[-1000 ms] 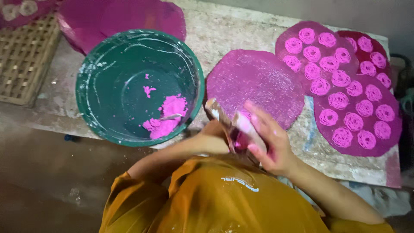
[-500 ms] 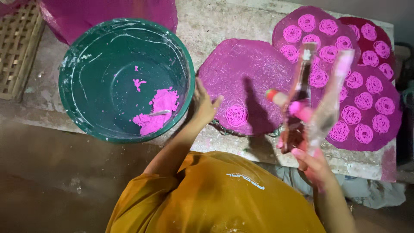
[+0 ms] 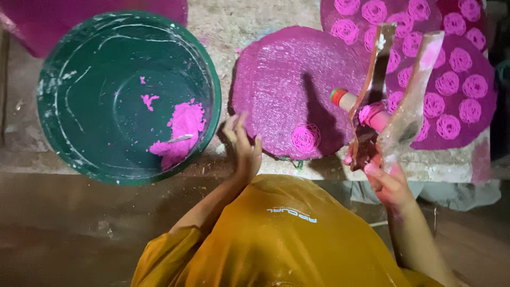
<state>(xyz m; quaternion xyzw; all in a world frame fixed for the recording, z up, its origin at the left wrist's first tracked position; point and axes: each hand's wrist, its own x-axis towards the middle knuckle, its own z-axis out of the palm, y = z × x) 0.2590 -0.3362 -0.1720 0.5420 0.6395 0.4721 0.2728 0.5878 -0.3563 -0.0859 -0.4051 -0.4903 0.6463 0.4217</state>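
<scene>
Since half a second ago, the left hand (image 3: 243, 146) has drawn back from the round purple mat (image 3: 289, 90) toward its near-left edge, between the mat and the green basin (image 3: 125, 95), while the right hand (image 3: 390, 183) stays low at the bench edge with the two-handled press (image 3: 388, 101) raised much as before. That basin, the biggest thing on the bench, sits at the left with white smears on its wall and a lump of pink dough (image 3: 180, 130) on its floor beside a few small pink scraps. Next to it the purple mat lies flat, carrying a single coiled pink spiral (image 3: 305, 138) near its front rim. Farther right, overlapping purple mats (image 3: 467, 74) are covered with rows of similar spirals. Over the gap between these mats the press stands with its long handles spread apart in a V, a pink-smeared barrel between them. Around the lower ends of those handles the right hand's fingers are curled tightly, pink dough on the fingertips. By contrast, the left hand holds nothing: its fingers are loosely spread and point up, just beside the mat's rim, and it is too blurred to tell whether it touches it.
</scene>
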